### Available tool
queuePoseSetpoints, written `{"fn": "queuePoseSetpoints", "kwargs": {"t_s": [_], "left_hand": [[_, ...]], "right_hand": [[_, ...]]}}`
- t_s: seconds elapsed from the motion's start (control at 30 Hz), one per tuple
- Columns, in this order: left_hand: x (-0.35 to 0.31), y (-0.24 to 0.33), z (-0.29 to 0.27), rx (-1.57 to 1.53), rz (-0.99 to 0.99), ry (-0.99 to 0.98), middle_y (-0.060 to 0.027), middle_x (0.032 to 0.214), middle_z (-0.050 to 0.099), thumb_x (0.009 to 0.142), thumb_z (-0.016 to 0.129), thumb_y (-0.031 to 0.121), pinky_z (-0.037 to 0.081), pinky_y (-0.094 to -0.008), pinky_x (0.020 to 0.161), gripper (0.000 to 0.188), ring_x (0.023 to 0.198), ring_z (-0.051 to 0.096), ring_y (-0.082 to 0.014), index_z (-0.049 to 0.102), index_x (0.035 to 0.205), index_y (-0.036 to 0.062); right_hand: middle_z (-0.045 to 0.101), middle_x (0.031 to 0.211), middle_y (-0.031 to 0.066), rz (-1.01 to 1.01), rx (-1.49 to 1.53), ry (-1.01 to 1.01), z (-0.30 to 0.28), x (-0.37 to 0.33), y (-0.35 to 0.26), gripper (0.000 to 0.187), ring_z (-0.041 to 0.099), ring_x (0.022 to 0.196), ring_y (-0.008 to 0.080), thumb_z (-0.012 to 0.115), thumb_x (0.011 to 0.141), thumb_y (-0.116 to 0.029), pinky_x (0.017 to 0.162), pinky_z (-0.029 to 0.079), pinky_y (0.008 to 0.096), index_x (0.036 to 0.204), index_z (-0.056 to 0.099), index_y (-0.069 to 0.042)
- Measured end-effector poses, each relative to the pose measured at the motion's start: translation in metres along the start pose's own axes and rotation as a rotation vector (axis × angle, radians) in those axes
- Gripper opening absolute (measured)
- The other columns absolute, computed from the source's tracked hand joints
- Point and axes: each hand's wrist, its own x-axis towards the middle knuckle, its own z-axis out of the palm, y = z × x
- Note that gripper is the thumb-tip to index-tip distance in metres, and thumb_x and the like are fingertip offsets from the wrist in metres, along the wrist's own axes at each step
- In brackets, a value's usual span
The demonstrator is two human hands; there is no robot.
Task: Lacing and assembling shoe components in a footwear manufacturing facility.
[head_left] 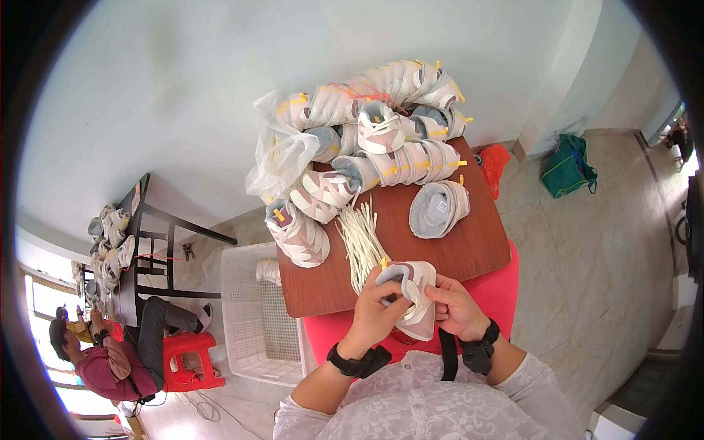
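Close to my body, at the table's front edge, a pink and white shoe upper [421, 287] with a grey lining and a yellow tab is held between both hands. My left hand [377, 314] is closed on its left side, fingers at the opening. My right hand [457, 306] pinches the upper's right side, thumb against the white lacing area. Whether a lace end is between the fingers is too small to tell. Just beyond lies a bundle of cream shoelaces [359, 246]. To its right a single grey-lined upper [438, 210] rests on the table.
Rows of nested shoe uppers [396, 165] fill the far side of the brown table [400, 242], beside a clear plastic bag [279, 147]. A white crate [242, 323] stands left. Farther left, a person [110, 363] sits at a black table [132, 264]. A green bag [568, 169] lies right.
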Motion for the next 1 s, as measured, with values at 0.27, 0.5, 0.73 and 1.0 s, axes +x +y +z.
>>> {"fn": "queuePoseSetpoints", "kwargs": {"t_s": [0.27, 0.5, 0.73, 1.0], "left_hand": [[-0.004, -0.008, 0.009, -0.153, -0.209, 0.16, -0.008, 0.112, 0.051, 0.084, 0.052, -0.002, 0.043, -0.0245, 0.083, 0.006, 0.099, 0.052, -0.0141, 0.056, 0.088, 0.0001], [0.006, 0.008, 0.001, -0.553, -0.109, 0.125, -0.009, 0.13, 0.046, 0.094, 0.048, 0.011, 0.041, -0.033, 0.098, 0.03, 0.118, 0.048, -0.02, 0.047, 0.123, 0.0028], [-0.009, -0.014, 0.0, -0.967, -0.428, 0.07, -0.0089, 0.132, 0.049, 0.087, 0.063, 0.037, 0.038, -0.0381, 0.102, 0.065, 0.121, 0.048, -0.0215, 0.037, 0.135, 0.0016], [-0.012, -0.017, 0.002, -1.183, -0.308, 0.052, -0.0091, 0.13, 0.051, 0.085, 0.068, 0.026, 0.04, -0.0375, 0.1, 0.067, 0.118, 0.05, -0.0207, 0.033, 0.137, 0.0009]], "right_hand": [[0.054, 0.076, -0.0063, -0.027, 0.13, -0.105, -0.008, 0.003, 0.011, 0.029, 0.033, 0.048, -0.0009, 0.06, 0.089, -0.016, 0.041, 0.027, 0.0154, 0.115, 0.053, -0.006], [0.052, 0.078, -0.0067, -0.165, 0.281, -0.144, -0.019, 0.011, 0.017, 0.029, 0.035, 0.051, -0.0001, 0.056, 0.093, -0.02, 0.043, 0.029, 0.0151, 0.119, 0.051, -0.009], [0.049, 0.078, -0.0057, -0.188, 0.095, -0.117, -0.013, 0.01, 0.01, 0.026, 0.035, 0.055, 0.0009, 0.056, 0.094, -0.019, 0.047, 0.028, 0.0165, 0.117, 0.049, -0.009], [0.045, 0.076, -0.0067, -0.115, -0.09, -0.005, -0.005, -0.001, 0.009, 0.019, 0.031, 0.05, 0.0001, 0.058, 0.093, -0.02, 0.044, 0.024, 0.016, 0.106, 0.05, -0.008]]}}
